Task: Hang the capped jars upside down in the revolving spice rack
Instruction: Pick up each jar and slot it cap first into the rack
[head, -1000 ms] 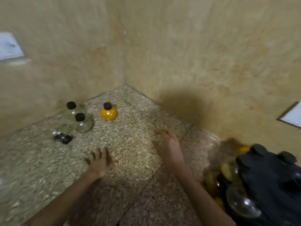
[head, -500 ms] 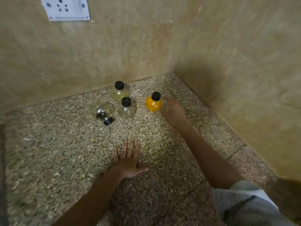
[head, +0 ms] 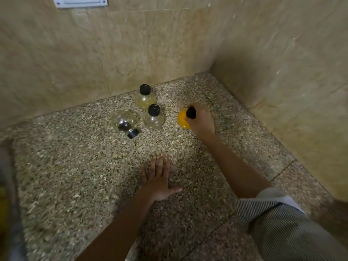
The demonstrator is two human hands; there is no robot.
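Several round glass jars with black caps stand near the corner of a speckled stone counter [head: 75,166]. My right hand [head: 200,122] grips the yellow-filled jar [head: 182,118] at its black cap and neck. Two clear jars stand upright to its left, one at the wall [head: 145,97] and one nearer [head: 154,117]. A fourth jar with dark contents [head: 124,122] lies on its side, cap toward me. My left hand [head: 158,178] rests flat on the counter with fingers straight, holding nothing. The spice rack is out of view.
Beige tiled walls meet in a corner at the far right. A white switch plate [head: 81,1] sits high on the back wall. A striped sleeve [head: 278,219] covers my right upper arm at the lower right.
The view swung left, putting the rack out of frame. My right hand reached to the yellow jar and closed around its cap. My left hand stayed flat on the counter.
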